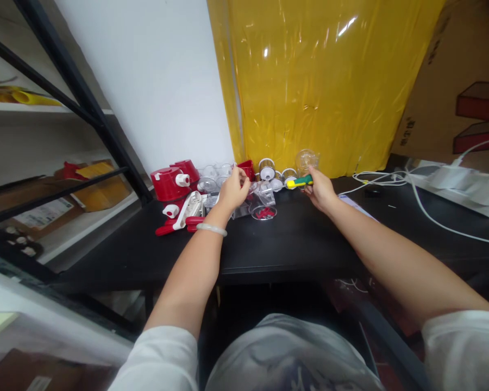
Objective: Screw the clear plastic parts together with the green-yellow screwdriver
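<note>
My right hand (321, 190) is closed around a green-and-yellow screwdriver (299, 182), its yellow end pointing left; no shaft can be made out. Pinched fingers on my left hand (234, 190) hover among clear plastic parts, and what they hold is too small to make out. Between the hands, a clear cup (264, 213) contains small red pieces. Metal-and-white drums (267, 169) lie behind it. A clear round part (307, 158) stands just beyond my right hand. Left of my left hand are red housings (169, 183) with white knobs and white-and-red crank handles (189, 209).
The black table (285, 250) ends in front of my body. White cables (424, 201) and a power strip (456, 176) occupy its right side. A yellow plastic sheet (309, 81) hangs behind, beside a large cardboard box (448, 92). A black-framed shelf (65, 65) stands left.
</note>
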Tool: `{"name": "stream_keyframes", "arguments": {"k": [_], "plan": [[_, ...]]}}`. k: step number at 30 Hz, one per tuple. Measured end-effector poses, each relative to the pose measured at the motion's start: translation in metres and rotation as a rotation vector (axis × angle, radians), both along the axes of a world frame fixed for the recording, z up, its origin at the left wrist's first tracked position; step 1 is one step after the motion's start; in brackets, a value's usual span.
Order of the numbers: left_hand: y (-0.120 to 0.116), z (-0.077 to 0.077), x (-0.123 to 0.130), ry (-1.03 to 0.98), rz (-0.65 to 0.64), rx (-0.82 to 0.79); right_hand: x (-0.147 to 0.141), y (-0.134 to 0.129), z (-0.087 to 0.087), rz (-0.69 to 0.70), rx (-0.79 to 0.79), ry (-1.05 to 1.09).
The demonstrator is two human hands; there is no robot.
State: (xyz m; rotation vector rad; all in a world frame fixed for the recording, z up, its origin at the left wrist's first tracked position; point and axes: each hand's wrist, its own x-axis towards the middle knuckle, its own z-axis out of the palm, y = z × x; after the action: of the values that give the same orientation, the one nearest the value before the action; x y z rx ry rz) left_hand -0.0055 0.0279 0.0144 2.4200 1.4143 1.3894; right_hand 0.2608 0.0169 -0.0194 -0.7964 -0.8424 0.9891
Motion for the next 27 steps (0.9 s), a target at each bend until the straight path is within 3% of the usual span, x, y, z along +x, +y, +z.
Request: {"name": "stream_keyframes", "arguments": {"k": [8,18,27], "plan": [[-0.0002,0.0001,-0.0001,-0.003,-0.002,-0.003,-0.0016,0.0004,0.0017,0.016,0.037,0.202],[0.0003,-0.0004,-0.0003,-0.002,-0.009,0.008,0.0030,0.0024,-0.0033,-0.044,0.021,-0.075],[-0.0003,-0.0002,-0.0001,0.004,0.004,0.003,-0.0011,-0.0009,0.0015,0.001,0.038,0.112]]}}
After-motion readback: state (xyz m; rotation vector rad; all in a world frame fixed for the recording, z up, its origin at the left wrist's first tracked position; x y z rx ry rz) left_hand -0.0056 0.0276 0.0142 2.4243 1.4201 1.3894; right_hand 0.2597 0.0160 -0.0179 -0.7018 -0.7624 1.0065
